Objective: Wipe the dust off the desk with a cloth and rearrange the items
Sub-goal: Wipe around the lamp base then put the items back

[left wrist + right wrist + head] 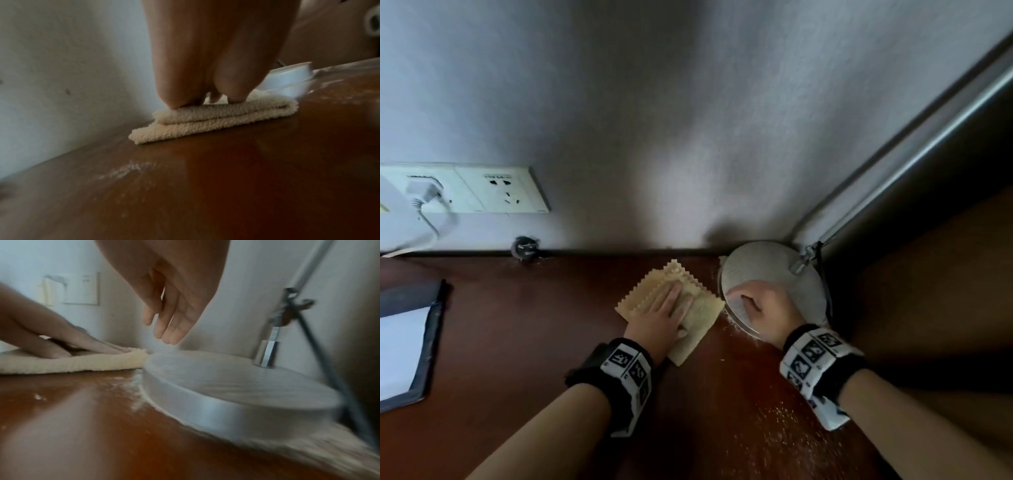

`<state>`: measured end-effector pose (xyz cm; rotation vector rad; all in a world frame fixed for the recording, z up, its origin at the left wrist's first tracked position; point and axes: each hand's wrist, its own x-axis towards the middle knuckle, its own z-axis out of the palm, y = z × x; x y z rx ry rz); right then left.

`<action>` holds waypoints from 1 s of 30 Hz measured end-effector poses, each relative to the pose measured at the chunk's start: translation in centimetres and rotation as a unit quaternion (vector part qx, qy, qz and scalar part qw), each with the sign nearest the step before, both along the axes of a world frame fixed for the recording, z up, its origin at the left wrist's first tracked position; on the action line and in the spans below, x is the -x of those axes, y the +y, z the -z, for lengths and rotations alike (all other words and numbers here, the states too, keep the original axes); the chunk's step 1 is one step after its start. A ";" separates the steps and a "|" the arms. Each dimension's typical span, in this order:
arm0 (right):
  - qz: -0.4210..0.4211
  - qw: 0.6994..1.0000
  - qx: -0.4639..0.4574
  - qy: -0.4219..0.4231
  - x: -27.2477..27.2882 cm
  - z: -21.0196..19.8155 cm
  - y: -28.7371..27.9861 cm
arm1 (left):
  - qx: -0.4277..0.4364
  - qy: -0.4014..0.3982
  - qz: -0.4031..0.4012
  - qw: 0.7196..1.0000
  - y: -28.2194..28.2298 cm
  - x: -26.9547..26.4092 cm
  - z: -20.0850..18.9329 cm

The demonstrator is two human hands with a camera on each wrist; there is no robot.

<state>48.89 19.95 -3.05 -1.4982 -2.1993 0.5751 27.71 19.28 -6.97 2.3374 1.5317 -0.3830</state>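
Lamp base [774, 274] beside cloth [702, 311]; dust [127, 386] rings it.

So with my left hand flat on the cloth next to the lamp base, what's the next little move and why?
Probably slide the cloth toward you along the lamp base: white dust rings the base's near edge, and your left hand already presses the cloth flat beside it.

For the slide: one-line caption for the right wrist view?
Right hand hovers open over the dusty lamp base while the left hand presses the cloth beside it.
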 end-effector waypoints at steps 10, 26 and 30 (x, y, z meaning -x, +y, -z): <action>-0.021 0.992 -0.075 -0.101 -6.5 2.3 -4.4 | -0.071 0.016 0.244 0.967 -6.5 -2.6 2.7; -0.105 0.906 0.195 -0.360 -1.8 2.7 -11.2 | -0.105 -0.026 0.138 0.985 -10.9 0.5 2.6; -0.069 0.897 0.217 -0.380 -1.9 1.3 -12.5 | -0.104 -0.046 0.181 0.977 -17.3 0.8 3.0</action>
